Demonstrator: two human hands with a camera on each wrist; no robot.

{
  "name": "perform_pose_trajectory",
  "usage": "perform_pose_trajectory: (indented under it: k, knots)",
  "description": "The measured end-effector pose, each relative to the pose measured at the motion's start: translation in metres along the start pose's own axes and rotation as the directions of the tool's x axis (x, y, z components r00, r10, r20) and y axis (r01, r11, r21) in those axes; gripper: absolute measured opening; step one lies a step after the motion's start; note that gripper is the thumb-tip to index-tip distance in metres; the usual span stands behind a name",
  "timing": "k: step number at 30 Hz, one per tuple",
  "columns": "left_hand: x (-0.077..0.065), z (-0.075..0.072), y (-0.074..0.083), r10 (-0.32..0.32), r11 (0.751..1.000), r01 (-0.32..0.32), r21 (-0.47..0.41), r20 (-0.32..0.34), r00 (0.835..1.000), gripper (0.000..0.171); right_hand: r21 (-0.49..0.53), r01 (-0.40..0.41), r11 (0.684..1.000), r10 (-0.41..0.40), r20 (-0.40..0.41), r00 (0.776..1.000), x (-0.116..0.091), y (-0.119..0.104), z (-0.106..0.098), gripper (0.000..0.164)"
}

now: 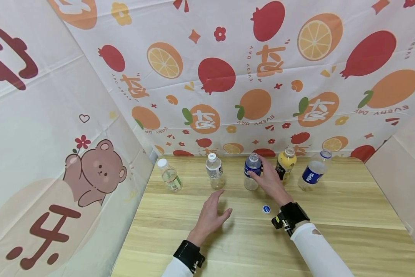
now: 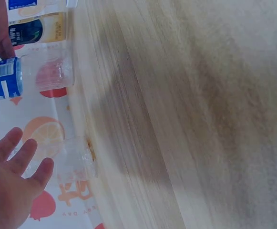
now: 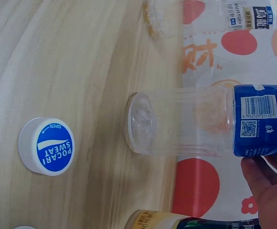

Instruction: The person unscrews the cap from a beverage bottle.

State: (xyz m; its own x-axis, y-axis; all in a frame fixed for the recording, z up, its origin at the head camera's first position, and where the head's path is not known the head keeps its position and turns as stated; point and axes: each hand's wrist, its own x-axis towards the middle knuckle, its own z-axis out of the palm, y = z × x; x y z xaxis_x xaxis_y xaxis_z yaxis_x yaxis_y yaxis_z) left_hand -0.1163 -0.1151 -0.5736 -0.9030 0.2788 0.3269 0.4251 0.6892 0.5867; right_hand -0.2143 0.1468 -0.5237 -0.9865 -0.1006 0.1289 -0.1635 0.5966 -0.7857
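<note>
My right hand (image 1: pixel 272 180) grips a clear plastic bottle (image 1: pixel 251 182) round its blue label, thumb on the near side. The bottle stands upright on the table, and its neck looks uncapped. In the right wrist view its bare lower half (image 3: pixel 190 121) is see-through. A white screw cap (image 3: pixel 46 146) with a blue "Pocari Sweat" top lies on the table in front of it. My left hand (image 1: pixel 210 216) hovers with fingers spread and holds nothing. Beyond it stands a clear Suntory bottle (image 1: pixel 214 174) with a white cap, apart from the fingers.
A white-capped bottle with a green label (image 1: pixel 171 177) stands at the far left. Right of my right hand are a yellow-and-black bottle (image 1: pixel 285 163) and a Pepsi bottle (image 1: pixel 312 175). The wooden table (image 1: pixel 242 242) meets a fruit-printed cloth (image 1: pixel 221 127) behind the row.
</note>
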Motion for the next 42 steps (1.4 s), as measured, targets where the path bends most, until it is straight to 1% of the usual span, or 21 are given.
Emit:
perform_pose_trajectory:
  k: [8,12,14,17,20,22,25,27,29,32,34,36,38,42]
  knots:
    - [0.003,0.002,0.007,0.009,1.0,-0.009,-0.019,-0.004,1.0,0.071,-0.002,0.009,1.0,-0.009,0.012,1.0,-0.001,0.003,-0.002,0.085]
    - [0.004,0.004,0.007,0.009,1.0,-0.009,-0.026,-0.025,1.0,0.068,-0.036,-0.021,0.999,0.022,0.018,1.0,-0.005,0.003,-0.005,0.09]
    - [0.005,0.004,0.006,0.011,0.999,-0.012,-0.031,-0.047,0.999,0.065,-0.05,-0.039,0.998,0.04,0.023,0.999,-0.008,0.003,-0.008,0.094]
    - [0.008,0.003,0.005,0.016,0.997,-0.024,-0.075,-0.101,0.995,0.062,-0.051,-0.057,0.997,0.059,0.039,0.997,-0.019,0.003,-0.014,0.096]
    - [0.013,0.001,0.004,0.018,0.991,-0.042,-0.128,-0.182,0.983,0.057,-0.053,-0.05,0.997,0.053,0.05,0.997,-0.033,0.003,-0.021,0.094]
    - [0.018,0.0,0.002,0.02,0.986,-0.06,-0.158,-0.244,0.97,0.055,-0.061,-0.018,0.998,0.022,0.053,0.998,-0.042,0.005,-0.024,0.091]
    - [0.027,0.0,-0.003,0.001,0.981,-0.064,-0.186,-0.319,0.948,0.053,-0.08,0.019,0.997,-0.014,0.061,0.998,-0.055,0.007,-0.03,0.087]
    - [0.032,0.0,-0.007,-0.022,0.979,-0.052,-0.199,-0.354,0.935,0.053,-0.084,0.027,0.996,-0.022,0.063,0.998,-0.064,0.009,-0.034,0.085]
    - [0.037,0.001,-0.011,-0.055,0.978,-0.025,-0.207,-0.372,0.927,0.056,-0.101,0.023,0.995,-0.016,0.069,0.997,-0.072,0.011,-0.037,0.085]
    - [0.043,0.002,-0.016,-0.108,0.976,0.027,-0.214,-0.373,0.921,0.065,-0.12,0.018,0.993,-0.009,0.07,0.997,-0.081,0.015,-0.041,0.085]
    - [0.048,0.002,-0.018,-0.145,0.969,0.059,-0.238,-0.363,0.92,0.07,-0.132,0.013,0.991,-0.003,0.071,0.997,-0.085,0.017,-0.043,0.084]
    - [0.052,0.003,-0.021,-0.189,0.957,0.092,-0.276,-0.348,0.918,0.073,-0.136,0.007,0.991,0.003,0.066,0.998,-0.09,0.02,-0.044,0.084]
    - [0.056,0.003,-0.024,-0.239,0.938,0.13,-0.322,-0.327,0.914,0.076,-0.133,0.005,0.991,0.003,0.062,0.998,-0.094,0.023,-0.044,0.084]
    - [0.062,0.003,-0.031,-0.332,0.894,0.201,-0.401,-0.289,0.898,0.083,-0.131,0.032,0.991,-0.026,0.049,0.998,-0.099,0.027,-0.043,0.081]
